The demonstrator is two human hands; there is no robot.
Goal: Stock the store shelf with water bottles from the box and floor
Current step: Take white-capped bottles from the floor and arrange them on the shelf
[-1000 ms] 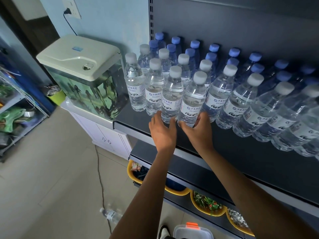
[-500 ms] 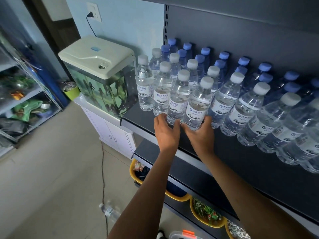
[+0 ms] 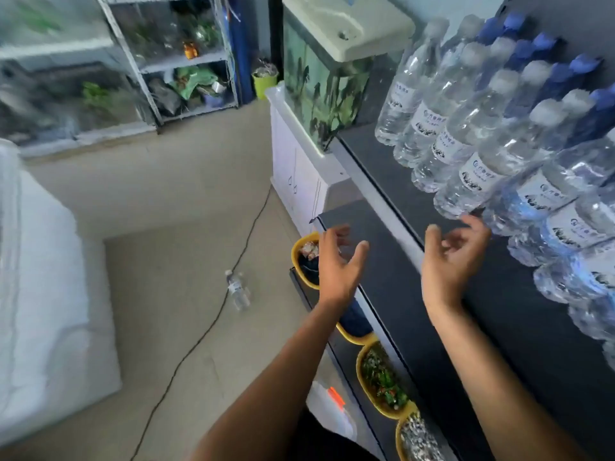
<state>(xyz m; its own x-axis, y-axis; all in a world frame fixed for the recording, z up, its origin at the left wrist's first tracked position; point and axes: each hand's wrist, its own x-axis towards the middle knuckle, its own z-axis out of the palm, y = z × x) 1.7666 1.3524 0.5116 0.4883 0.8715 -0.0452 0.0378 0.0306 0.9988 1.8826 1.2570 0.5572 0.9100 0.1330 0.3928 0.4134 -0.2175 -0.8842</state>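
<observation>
The left hand (image 3: 339,261) and right hand (image 3: 449,257) hover, grip released, beside the shelf (image 3: 499,311) of water bottles (image 3: 466,154), while a lone bottle (image 3: 237,289) lies on the floor (image 3: 166,227).

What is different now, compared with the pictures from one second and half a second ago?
Both hands let go of the front-row bottles and drew back from the shelf; the left hand and right hand are now open, holding nothing. The view turned left. All bottles stayed on the shelf; the floor bottle still lies there.

The left grip (image 3: 339,261) and right grip (image 3: 452,257) hover empty, fingers relaxed, before the shelf (image 3: 499,311); one bottle (image 3: 237,289) lies on the floor (image 3: 166,261).
</observation>
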